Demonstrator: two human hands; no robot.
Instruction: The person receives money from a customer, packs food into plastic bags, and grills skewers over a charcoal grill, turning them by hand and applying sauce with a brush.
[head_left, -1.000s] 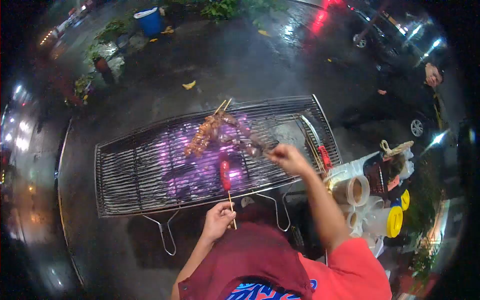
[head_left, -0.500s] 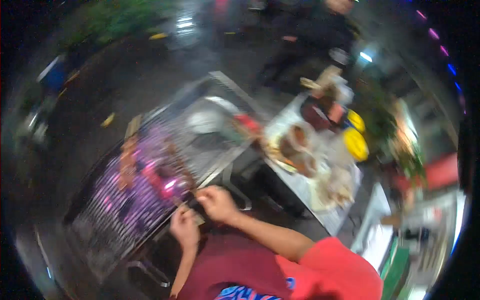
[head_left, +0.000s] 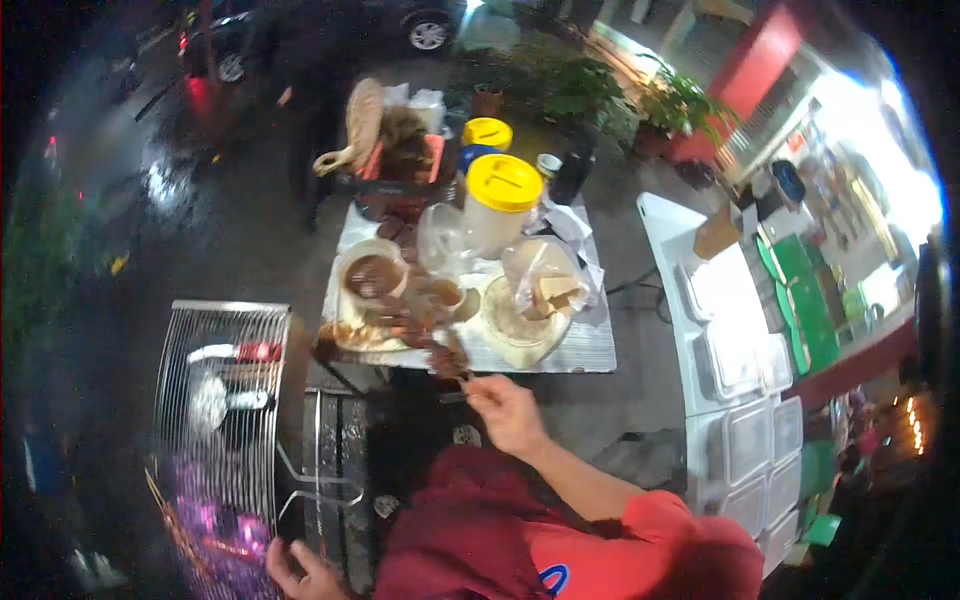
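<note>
My right hand (head_left: 508,412) is closed on the stick of a dark meat skewer (head_left: 449,357), whose meat reaches over the front edge of the small table (head_left: 595,345). Near it stand a white tub of brown sauce (head_left: 374,277) and a smaller cup of sauce (head_left: 440,296). At the lower left, my left hand (head_left: 303,572) is beside the grill (head_left: 222,440), fingers apart and holding nothing visible. Other skewers (head_left: 180,535) lie over the glowing purple coals, partly cut off by the frame.
Yellow-lidded containers (head_left: 503,184), a woven fan (head_left: 364,120) and a bagged item (head_left: 548,280) are on the small table. A red-handled knife (head_left: 258,352) rests on the grill. Rightward, a white table (head_left: 705,400) holds stacked plastic containers (head_left: 748,445). Wire handles (head_left: 318,485) jut from the grill.
The view has swung right, from the grill to the small table. My right hand has carried the dark skewer there. My left hand no longer holds the red skewer.
</note>
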